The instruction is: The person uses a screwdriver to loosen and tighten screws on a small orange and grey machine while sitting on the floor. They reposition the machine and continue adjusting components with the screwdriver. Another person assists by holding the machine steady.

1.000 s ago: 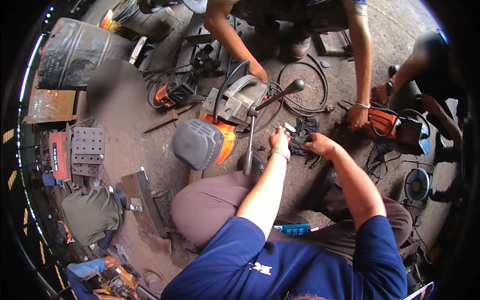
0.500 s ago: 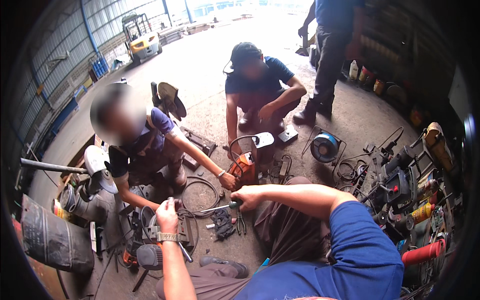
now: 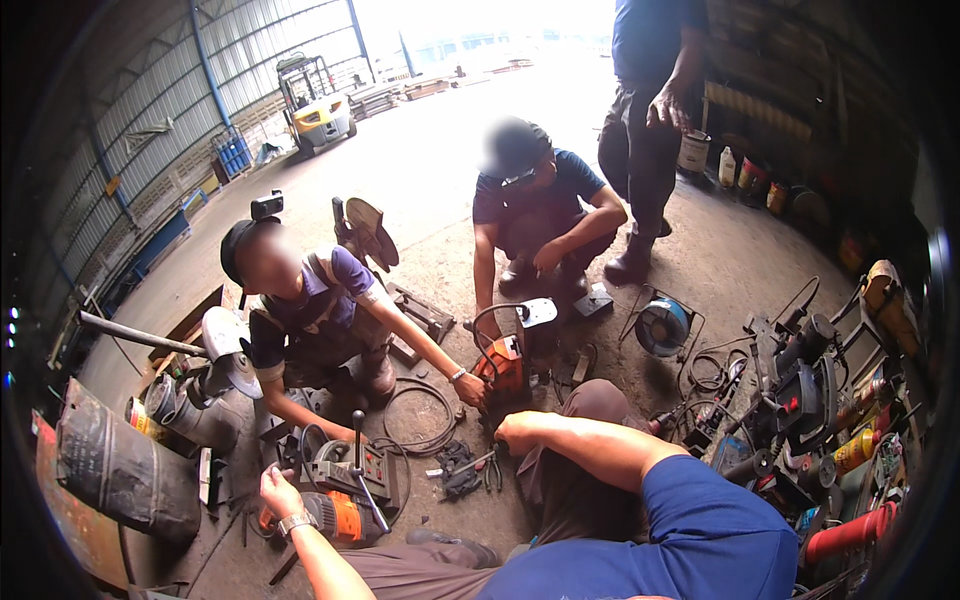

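Note:
My right hand [image 3: 515, 432], beside my raised knee, is closed round the handle of a screwdriver [image 3: 472, 464], its thin shaft slanting down to the left. On the left, my left hand [image 3: 280, 494] is raised with fingertips pinched together; what they hold, if anything, is too small to make out. Just right of it stands a drill machine [image 3: 345, 515] with an orange motor body, a grey base and lever handles. A co-worker's right arm reaches behind this machine. On the floor near the screwdriver lie a crumpled black cloth or glove [image 3: 460, 478] and pliers [image 3: 491, 474].
Two co-workers crouch opposite, their hands at an orange machine [image 3: 500, 368]. Another person stands behind. A cable reel [image 3: 662, 328] and a pile of power tools [image 3: 790, 385] lie right. A coiled cable [image 3: 420, 415] and a black drum [image 3: 120, 470] lie left; a forklift [image 3: 318, 110] stands far back.
My left hand has moved left and down, away from the screwdriver's tip. My right hand still grips the screwdriver, its shaft now tilted downward. The view has shifted, showing more of the drill machine.

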A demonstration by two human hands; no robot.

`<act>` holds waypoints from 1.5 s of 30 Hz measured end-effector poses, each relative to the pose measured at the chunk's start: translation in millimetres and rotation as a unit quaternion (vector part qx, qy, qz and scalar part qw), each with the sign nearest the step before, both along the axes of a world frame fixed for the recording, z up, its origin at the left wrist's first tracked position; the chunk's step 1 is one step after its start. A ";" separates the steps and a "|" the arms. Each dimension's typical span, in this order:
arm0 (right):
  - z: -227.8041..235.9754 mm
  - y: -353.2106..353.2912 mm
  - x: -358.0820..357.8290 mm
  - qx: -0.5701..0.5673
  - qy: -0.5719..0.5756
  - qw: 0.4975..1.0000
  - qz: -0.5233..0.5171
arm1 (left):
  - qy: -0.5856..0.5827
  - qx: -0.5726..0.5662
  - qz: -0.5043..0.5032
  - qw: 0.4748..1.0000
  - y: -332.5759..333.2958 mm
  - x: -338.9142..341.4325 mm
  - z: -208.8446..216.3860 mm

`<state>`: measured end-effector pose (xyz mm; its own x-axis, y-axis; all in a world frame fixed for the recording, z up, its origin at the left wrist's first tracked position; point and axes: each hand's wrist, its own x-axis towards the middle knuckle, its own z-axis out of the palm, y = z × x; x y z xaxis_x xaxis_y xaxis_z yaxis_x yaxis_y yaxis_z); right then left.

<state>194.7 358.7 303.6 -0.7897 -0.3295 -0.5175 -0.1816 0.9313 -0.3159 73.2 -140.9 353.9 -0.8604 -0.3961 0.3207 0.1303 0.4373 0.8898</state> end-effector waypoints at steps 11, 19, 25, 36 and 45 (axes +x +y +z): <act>2.2 -1.6 1.0 0.024 0.001 0.999 0.021 | -0.026 0.032 0.016 0.999 3.9 1.7 4.1; -6.9 -2.3 -3.7 0.051 -0.021 0.998 0.030 | -0.014 -0.010 -0.028 0.999 30.3 7.4 9.6; -4.8 -19.2 -11.4 0.048 -0.020 0.996 0.079 | 0.082 0.797 -0.068 0.595 32.0 19.7 65.4; 40.5 -22.0 5.1 -0.003 0.037 0.999 0.039 | 0.371 -0.592 -0.315 0.642 218.7 97.1 254.1; 53.4 -15.0 16.8 -0.049 0.063 0.997 0.002 | 0.237 -0.722 -0.347 0.550 189.1 109.1 184.4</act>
<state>211.5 343.7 357.0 -0.8452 -0.3766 -0.3793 -0.2291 0.8964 -0.3795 182.3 48.2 538.3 -0.3281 0.9366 0.1228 0.7794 0.3419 -0.5250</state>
